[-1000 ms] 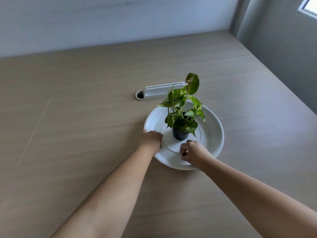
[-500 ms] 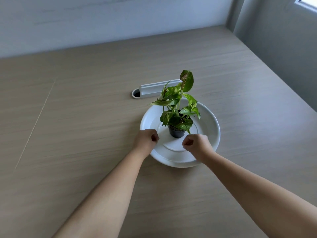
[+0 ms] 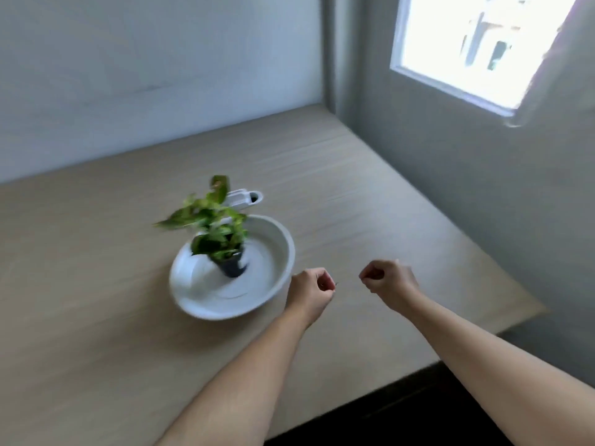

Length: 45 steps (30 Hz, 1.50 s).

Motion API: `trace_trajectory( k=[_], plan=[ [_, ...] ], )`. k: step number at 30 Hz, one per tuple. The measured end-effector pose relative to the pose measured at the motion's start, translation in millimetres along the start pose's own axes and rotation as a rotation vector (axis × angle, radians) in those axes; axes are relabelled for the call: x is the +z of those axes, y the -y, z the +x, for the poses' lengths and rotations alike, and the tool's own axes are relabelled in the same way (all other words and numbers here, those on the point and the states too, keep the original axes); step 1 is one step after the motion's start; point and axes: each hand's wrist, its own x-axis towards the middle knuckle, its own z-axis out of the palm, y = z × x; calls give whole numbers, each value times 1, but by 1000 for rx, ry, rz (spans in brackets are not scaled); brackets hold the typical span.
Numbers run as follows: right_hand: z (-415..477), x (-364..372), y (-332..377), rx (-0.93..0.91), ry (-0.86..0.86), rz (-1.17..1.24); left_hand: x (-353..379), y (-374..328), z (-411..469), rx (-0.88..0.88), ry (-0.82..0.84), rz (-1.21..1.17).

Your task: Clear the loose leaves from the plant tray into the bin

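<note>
A white round plant tray (image 3: 273, 252) sits on the wooden table, blurred by camera motion. A small green plant in a black pot (image 3: 230, 268) stands in it. Both my hands hover over the table to the right of the tray. My left hand (image 3: 310, 286) is curled, and a tiny dark leaf bit (image 3: 336, 283) sticks out from its pinched fingertips. The fingers of my right hand (image 3: 386, 280) are curled in a pinch too, and any leaf inside them is hidden. No bin shows in the head view.
A white cable grommet (image 3: 248, 197) is set into the table behind the plant. The table's right edge (image 3: 515, 320) runs along a grey wall with a bright window (image 3: 476, 46). Dark floor (image 3: 402, 410) lies below the near edge.
Both hands have left the tray with fingers pinched and moved right of it. The view has swung to the right, so the tray now lies at left and the window shows.
</note>
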Motion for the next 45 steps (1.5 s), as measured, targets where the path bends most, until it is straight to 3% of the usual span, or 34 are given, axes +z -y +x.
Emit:
trace_trajectory(
  k=[6,10,13,17,24,27,31,36,43,45],
  plan=[
    [-82,-179,-157,311,-258,-2,164,-152,-22,293,296,54],
    [-168,-244,-252,607,-435,82,269,-220,-58,560,518,163],
    [-228,-253,-309,812,-508,171,336,-245,-89,679,703,278],
    [-275,-227,-364,976,-547,224,411,-233,-115,701,931,395],
    [-290,-158,-441,1134,-448,317,497,-132,-107,626,1236,668],
    [-287,-143,-463,1176,-476,367,517,-115,-91,606,1244,717],
    [-280,-143,-487,1202,-585,453,542,-131,-85,529,1075,570],
    [-283,-159,-484,1194,-501,507,551,-161,-89,470,1217,597],
    [-291,-183,-458,1138,-416,366,507,-180,-88,513,1173,651],
    [-284,-199,-444,1088,-431,328,489,-188,-87,531,1094,612]
  ],
)
